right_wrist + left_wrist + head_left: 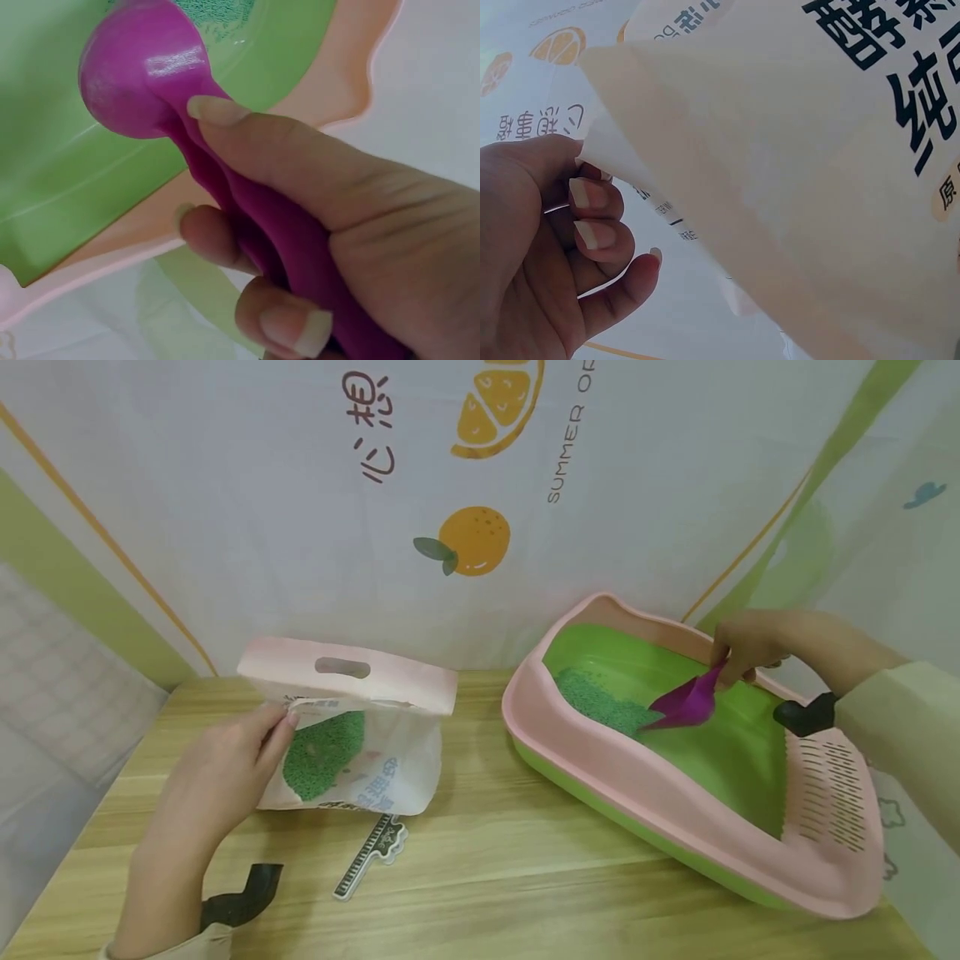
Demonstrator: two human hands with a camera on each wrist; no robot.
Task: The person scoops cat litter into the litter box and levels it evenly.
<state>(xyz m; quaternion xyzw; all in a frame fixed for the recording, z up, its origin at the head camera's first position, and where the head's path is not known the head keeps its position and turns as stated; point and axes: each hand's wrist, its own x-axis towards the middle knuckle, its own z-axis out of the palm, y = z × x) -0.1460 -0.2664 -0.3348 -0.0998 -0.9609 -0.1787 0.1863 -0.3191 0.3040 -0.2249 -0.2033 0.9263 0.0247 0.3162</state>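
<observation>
My left hand (225, 768) pinches the edge of an opened bag (408, 752) at the left of the table. Green pellets (326, 756) show through the bag's front. In the left wrist view the thumb side of the left hand (562, 225) meets the bag's paper edge (780, 187). My right hand (750, 643) grips the handle of a purple scoop (686, 702), its blade tip at a heap of green pellets (600, 706) inside the litter box (637, 764). In the right wrist view the right hand (322, 202) wraps the scoop's handle (277, 217), thumb along its top.
The green and pink litter box stands at the right, with a slotted panel (832, 793) at its near right end. A ruler-like clip (367, 856) lies on the wooden table (480, 877) in front of the bag. A printed curtain (337, 543) hangs behind.
</observation>
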